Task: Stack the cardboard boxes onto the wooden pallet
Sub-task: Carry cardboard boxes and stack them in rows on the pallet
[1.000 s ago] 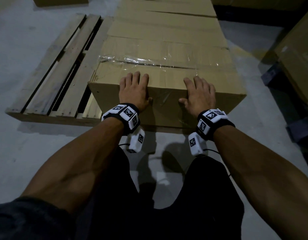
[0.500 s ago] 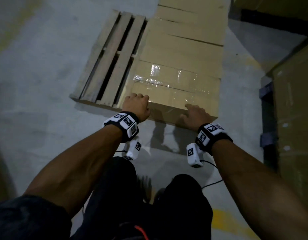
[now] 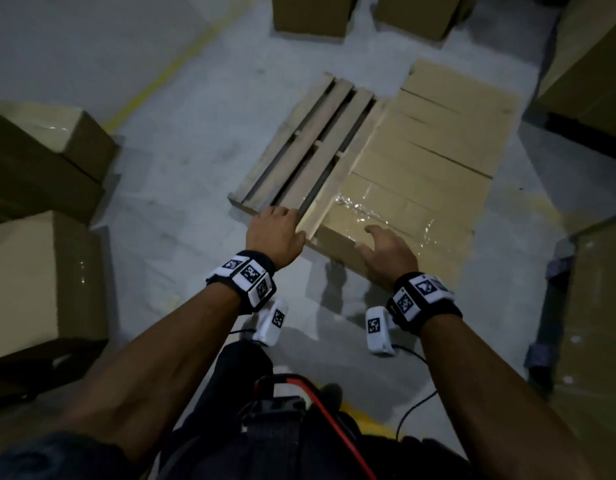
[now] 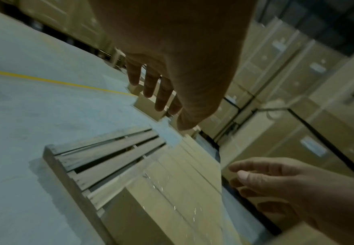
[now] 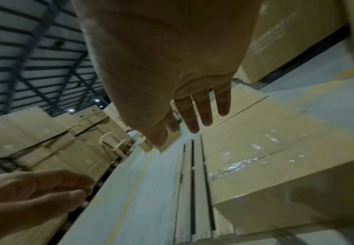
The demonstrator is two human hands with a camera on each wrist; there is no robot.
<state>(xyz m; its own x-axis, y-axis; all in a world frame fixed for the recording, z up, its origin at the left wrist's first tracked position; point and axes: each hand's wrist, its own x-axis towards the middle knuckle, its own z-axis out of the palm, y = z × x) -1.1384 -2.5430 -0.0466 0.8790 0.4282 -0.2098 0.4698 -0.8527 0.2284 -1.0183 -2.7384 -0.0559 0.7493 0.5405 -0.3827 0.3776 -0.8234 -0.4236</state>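
- A low wooden slatted pallet [image 3: 299, 157] lies flat on the pale grey concrete floor [image 3: 195, 109].
- A row of flat brown cardboard boxes [image 3: 434, 147] covers the right part of the pallet, laid edge to edge; bare slats show to their left.
- The nearest box in that row, a brown cardboard box sealed with shiny clear tape [image 3: 386, 216], sits at the pallet's near right corner, its front face in line with the pallet's near edge.
- The left hand [image 3: 273, 233] hangs above the pallet's near edge, just left of the taped box; in the left wrist view its fingers [image 4: 149, 82] are straight, slightly spread and hold nothing.
- The right hand [image 3: 386, 252] hovers over the near edge of the taped box; in the right wrist view its fingers [image 5: 203, 107] are stretched out and clear of the cardboard, holding nothing.
- The two hands are apart, side by side, each wrist wearing a black band with white marker tiles [image 3: 247, 275].
- Left of the pallet, well apart from it, stand more brown cardboard boxes [image 3: 40, 278], some stacked.
- Beyond the pallet's far end stand two further brown boxes [image 3: 310, 12].
- Right of the pallet rise tall stacks of brown cartons [image 3: 597, 327].
- A yellow painted line [image 3: 175, 67] runs across the floor, left of the pallet.
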